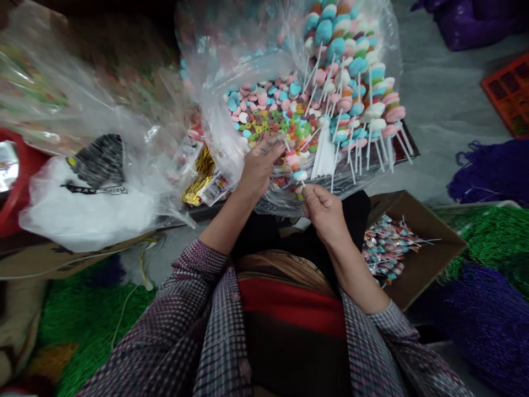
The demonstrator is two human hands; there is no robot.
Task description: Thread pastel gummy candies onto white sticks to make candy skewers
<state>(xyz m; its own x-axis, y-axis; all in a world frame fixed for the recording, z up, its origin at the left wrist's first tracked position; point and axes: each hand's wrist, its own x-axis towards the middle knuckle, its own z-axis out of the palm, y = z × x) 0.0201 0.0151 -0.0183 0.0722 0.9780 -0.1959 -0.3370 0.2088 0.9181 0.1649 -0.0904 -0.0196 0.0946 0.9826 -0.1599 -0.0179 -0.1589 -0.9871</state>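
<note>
Between my two hands is a candy skewer, a white stick threaded with pink, orange, white and blue gummy candies. Its lower end is pinched in my right hand. At the upper end, the bent, closed fingers of my left hand meet the tip; what lies between them is hidden. Just beyond are loose gummy candies, pink, blue, white, green and yellow, in a clear plastic bag. A bundle of bare white sticks lies right of them, beside a heap of loaded candy skewers.
A cardboard box of wrapped candy skewers stands at right. Gold twist ties and a white plastic bag lie left, near a red bucket. Purple strands, green strands and an orange crate surround the area. Someone's foot shows lower left.
</note>
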